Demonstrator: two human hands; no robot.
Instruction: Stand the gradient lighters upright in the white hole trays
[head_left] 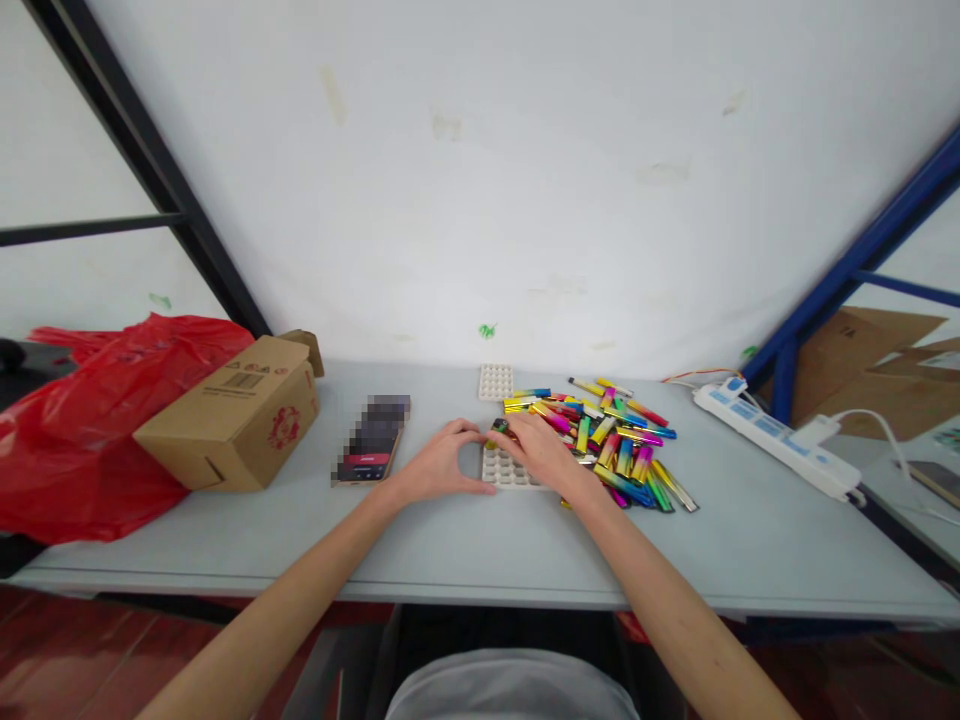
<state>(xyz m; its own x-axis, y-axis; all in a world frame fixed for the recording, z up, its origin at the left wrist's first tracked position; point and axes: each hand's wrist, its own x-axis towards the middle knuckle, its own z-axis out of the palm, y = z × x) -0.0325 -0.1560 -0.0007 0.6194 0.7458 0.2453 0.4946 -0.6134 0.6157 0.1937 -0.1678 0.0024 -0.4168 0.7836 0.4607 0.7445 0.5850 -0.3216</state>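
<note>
A white tray (511, 473) with rows of round holes lies on the table, partly covered by my hands. My left hand (442, 462) curves around its left side, thumb at the near corner and index finger by the far corner. My right hand (538, 448) reaches over the tray, its fingers bent and closed on a small shiny yellow-green lighter (498, 428) at the far left corner. Its fingertips are partly hidden. Right beside that hand lies a loose pile of slim metallic lighters (624, 455) in yellow, blue, pink, green and red.
Behind stands a second white holed tray (496, 381). To the left are a phone (373, 440), a cardboard box (238, 415) and a red plastic bag (97, 430). A white power strip (776, 440) with cables sits at the right, near a blue frame post (862, 250).
</note>
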